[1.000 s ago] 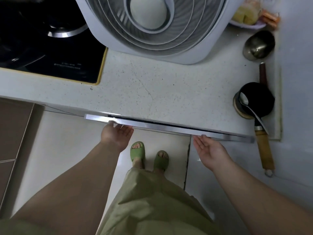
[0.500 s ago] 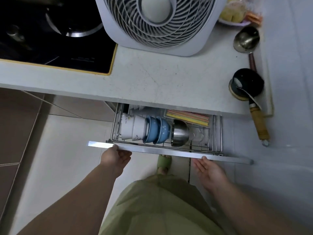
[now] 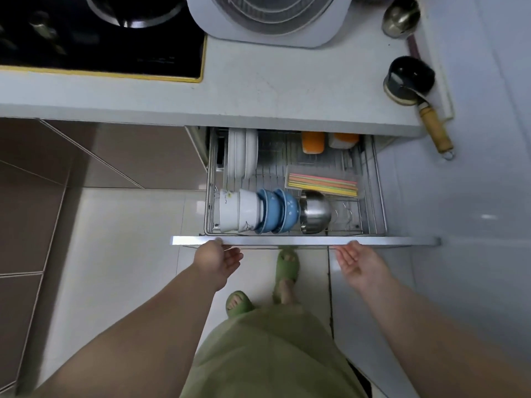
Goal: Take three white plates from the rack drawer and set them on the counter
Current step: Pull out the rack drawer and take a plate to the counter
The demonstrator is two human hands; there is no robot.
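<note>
The rack drawer [image 3: 379,179] stands pulled out from under the white counter [image 3: 273,81]. Several white plates [image 3: 242,153] stand on edge at the rack's back left, partly under the counter's lip. My left hand [image 3: 218,259] is palm up at the left part of the silver drawer front [image 3: 304,240], thumb and fingertips against its lower edge. My right hand [image 3: 356,262] is palm up under the right part of the same bar, fingers hooked at the edge.
In the rack's front row lie white bowls [image 3: 238,209], blue bowls [image 3: 275,211] and a steel bowl [image 3: 314,212]; a chopstick box [image 3: 321,183] sits behind. On the counter are a fan [image 3: 270,18], a black hob [image 3: 100,33] and a small black pot [image 3: 408,79].
The drawer has gone from shut to pulled far out with both hands on its front, so the plates at the back now show. I have stepped back.
</note>
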